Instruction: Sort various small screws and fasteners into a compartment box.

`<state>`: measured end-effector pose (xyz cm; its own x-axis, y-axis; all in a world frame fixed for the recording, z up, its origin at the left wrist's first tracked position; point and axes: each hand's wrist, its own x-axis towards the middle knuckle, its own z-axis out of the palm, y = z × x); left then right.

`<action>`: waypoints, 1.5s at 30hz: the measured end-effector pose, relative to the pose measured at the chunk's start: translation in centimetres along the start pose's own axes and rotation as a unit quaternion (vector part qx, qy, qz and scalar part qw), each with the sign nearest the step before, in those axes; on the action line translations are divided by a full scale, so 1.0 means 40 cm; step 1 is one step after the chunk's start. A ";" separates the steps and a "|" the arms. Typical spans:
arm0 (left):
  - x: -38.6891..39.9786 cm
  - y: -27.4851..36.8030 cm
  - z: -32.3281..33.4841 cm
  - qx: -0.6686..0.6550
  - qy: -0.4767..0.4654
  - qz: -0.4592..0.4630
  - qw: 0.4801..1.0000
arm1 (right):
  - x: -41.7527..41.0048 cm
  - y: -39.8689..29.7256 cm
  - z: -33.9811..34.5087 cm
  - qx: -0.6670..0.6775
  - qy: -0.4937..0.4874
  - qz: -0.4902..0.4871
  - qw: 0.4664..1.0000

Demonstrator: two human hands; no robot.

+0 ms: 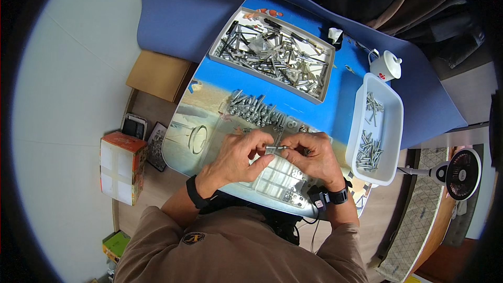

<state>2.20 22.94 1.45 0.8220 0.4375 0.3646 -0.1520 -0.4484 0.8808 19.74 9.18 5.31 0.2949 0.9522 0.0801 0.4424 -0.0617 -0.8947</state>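
Between both hands, over a clear plastic compartment organizer (271, 179), lies a short metal pin or screw (276, 147). My right hand (314, 155) pinches its right end between thumb and fingertips. My left hand (239, 157) is at its left end, fingers curled and thumb apart; whether the fingertips grip it is hard to tell. Bolts with fitted hardware (253, 110) stand crowded in the organizer's far compartments, and small nuts and washers (292, 196) lie in the near right ones. Part of the organizer is hidden under my hands.
Beyond the organizer is a shallow box (271, 78) of mixed screws, metal pieces and pens. On the right, a white plastic tub (395, 141) holds two groups of metal pins or screws. A lidded white cup (385, 66) stands behind it. A fan (463, 174) is at the far right.
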 end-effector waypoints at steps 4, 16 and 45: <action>-0.004 -0.023 0.008 0.019 0.011 0.034 0.999 | 0.004 -0.007 -0.002 -0.004 -0.015 0.006 1.000; 0.006 -0.003 0.005 0.026 0.002 0.009 1.000 | 0.002 0.005 0.002 0.008 -0.010 0.010 1.000; -0.003 -0.016 0.003 0.021 0.021 0.043 0.999 | 0.004 0.001 0.001 0.011 -0.018 0.014 1.000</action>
<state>2.26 23.07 0.81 0.7832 0.4276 0.4514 -0.1975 -0.5173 0.8327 19.76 9.34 5.27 0.2754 0.9605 0.0400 0.4161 -0.0816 -0.9057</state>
